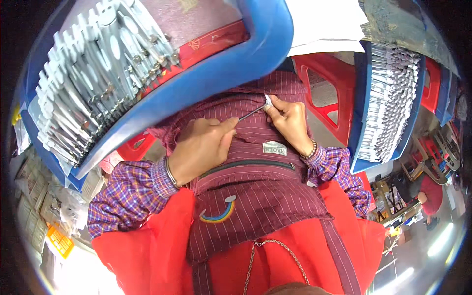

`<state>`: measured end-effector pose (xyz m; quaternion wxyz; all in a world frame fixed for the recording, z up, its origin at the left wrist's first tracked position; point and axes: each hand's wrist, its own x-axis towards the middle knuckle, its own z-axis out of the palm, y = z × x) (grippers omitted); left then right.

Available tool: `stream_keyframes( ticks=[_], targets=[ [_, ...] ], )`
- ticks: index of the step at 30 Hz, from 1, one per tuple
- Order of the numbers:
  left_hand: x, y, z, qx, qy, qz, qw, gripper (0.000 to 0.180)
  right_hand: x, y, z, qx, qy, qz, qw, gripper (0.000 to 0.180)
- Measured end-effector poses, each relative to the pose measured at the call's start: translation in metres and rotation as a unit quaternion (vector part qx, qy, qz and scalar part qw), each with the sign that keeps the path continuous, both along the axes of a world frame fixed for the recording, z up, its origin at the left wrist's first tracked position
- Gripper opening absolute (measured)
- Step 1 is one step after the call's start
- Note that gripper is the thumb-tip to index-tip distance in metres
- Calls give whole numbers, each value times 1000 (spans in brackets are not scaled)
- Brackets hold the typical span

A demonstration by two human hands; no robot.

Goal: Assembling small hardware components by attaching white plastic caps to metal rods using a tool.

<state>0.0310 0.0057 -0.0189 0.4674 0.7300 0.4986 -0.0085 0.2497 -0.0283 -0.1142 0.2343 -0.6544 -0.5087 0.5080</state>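
My left hand [204,145] is closed around one end of a thin dark metal rod [251,114], and its forefinger lies along it. The rod slants across my lap, its far end meeting the fingertips of my right hand [290,120]. Between my right thumb and fingers is pinched a small white piece [268,100], mostly covered by them. Whether rod and white piece are joined cannot be made out. Both hands hover over my striped maroon apron [250,196].
A blue tray [196,93] at the upper left holds rows of slim silvery metal pieces [98,73]. Another blue tray [361,98] on the right carries similar stacked pieces [388,103]. Red plastic stools [339,115] and white sheets [324,24] are near. Another person [432,189] is at far right.
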Motion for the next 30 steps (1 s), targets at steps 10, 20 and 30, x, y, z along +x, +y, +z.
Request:
stream_keyframes(
  ticks=[10,20,30],
  targets=[
    [-5,-11,6,19,-81,50,995,25,3,2,16,-88,120,-29,988,31],
    [-4,-16,3,-24,-131,114,985,27,4,2,16,-129,132,-19,983,33],
    [-8,-10,3,-83,-108,121,983,28,5,3,12,-115,149,-18,982,31]
  ],
)
